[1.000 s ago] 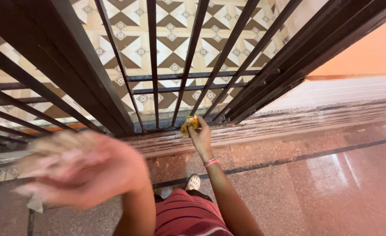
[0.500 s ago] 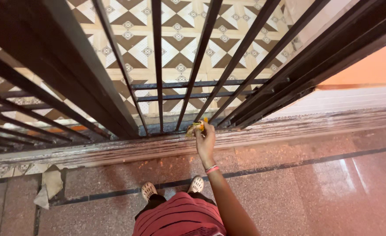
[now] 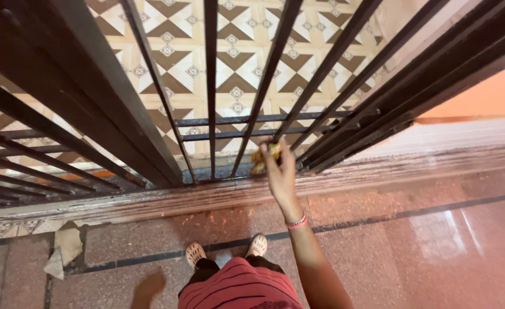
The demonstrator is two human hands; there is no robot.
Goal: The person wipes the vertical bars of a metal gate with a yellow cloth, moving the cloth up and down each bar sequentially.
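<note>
Head cam, left to right: crumpled paper scrap (image 3: 62, 252) lies on the floor (image 3: 447, 240) near its left edge, and the right hand (image 3: 280, 171) pinches a yellow cloth (image 3: 262, 158) against the gate's bottom rail (image 3: 206, 194), between the dark bars (image 3: 210, 86). Left hand's out of view.

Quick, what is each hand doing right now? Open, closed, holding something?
Right hand: closed on a crumpled yellow cloth, pressed by the dark metal gate bars.
Left hand: not in view.

Home doorway, iron gate (image 3: 218, 86), patterned tiles (image 3: 229, 63)
</note>
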